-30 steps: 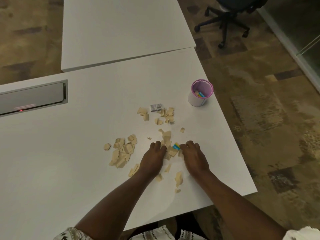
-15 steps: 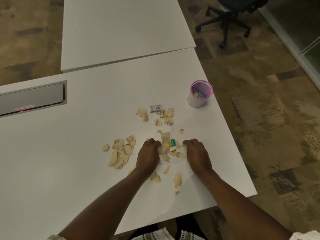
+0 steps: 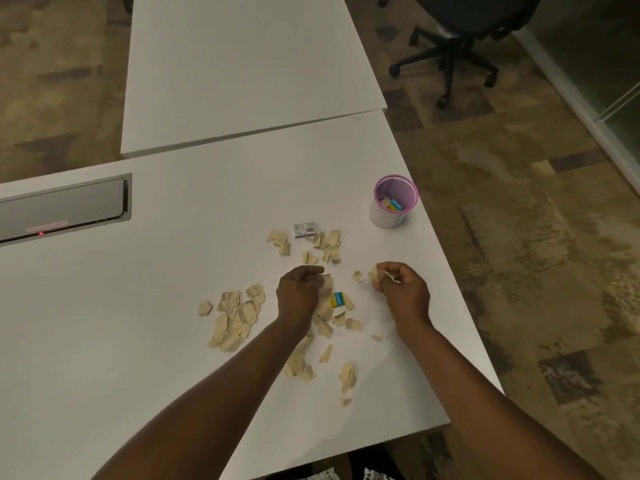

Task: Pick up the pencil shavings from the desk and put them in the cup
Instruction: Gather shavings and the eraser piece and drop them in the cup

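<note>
Both hands, left (image 3: 299,295) and right (image 3: 403,289), are clenched on beige pencil shavings (image 3: 239,315) strewn mid white tabletop (image 3: 138,341), small printed boxes among them, the pink-rimmed mesh cup (image 3: 394,202) near its right edge.

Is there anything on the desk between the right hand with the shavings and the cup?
Nothing visible blocks it. The right hand, closed on some shavings, has only bare desk between it and the cup. The small grey box lies off to the left of that path.
</note>
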`<state>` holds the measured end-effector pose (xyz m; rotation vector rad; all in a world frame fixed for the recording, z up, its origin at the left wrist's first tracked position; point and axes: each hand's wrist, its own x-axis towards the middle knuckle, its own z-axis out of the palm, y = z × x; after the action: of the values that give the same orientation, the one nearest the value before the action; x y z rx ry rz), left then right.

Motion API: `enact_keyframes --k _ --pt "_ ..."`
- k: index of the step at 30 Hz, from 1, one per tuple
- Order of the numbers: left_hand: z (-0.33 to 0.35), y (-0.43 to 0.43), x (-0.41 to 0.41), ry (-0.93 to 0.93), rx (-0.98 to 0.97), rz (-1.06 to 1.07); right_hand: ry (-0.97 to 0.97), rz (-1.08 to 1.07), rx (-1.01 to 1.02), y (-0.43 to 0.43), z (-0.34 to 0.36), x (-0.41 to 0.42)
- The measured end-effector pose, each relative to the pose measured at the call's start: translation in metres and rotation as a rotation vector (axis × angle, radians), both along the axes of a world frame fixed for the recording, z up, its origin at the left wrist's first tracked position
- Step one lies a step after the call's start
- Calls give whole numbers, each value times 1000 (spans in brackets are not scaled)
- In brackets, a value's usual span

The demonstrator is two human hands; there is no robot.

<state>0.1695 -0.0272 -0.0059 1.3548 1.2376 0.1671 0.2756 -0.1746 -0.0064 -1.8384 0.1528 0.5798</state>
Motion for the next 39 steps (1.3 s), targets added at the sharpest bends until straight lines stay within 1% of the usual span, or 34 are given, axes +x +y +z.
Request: enact_keyframes --k 4,8,14,18,21,23,27,30,33,36,39 --pt "19 -5 43 -135 -83 69 -55 -24 63 9 13 35" --pt "43 -6 97 -227 -55 45 -164 -58 58 23 23 80" --pt "63 0 166 -187 48 5 -288 -10 -103 41 34 130" --pt "62 3 191 -142 52 -29 -285 67 -184 48 40 144" --pt "59 5 200 -98 55 -99 -254 107 -210 49 44 147" --pt "59 4 201 -89 70 -142 -251 112 -197 47 46 147" --pt "65 3 194 -137 85 -167 -274 90 -170 43 50 142" --pt "66 2 174 -133 170 -219 -305 89 -165 37 52 129" --pt "60 -2 140 -109 240 -262 -266 123 -143 28 45 101" --pt "42 -9 98 -58 291 -314 -220 210 -186 18 31 65" --pt "22 -16 56 1 305 -370 -224 372 -270 5 20 28"
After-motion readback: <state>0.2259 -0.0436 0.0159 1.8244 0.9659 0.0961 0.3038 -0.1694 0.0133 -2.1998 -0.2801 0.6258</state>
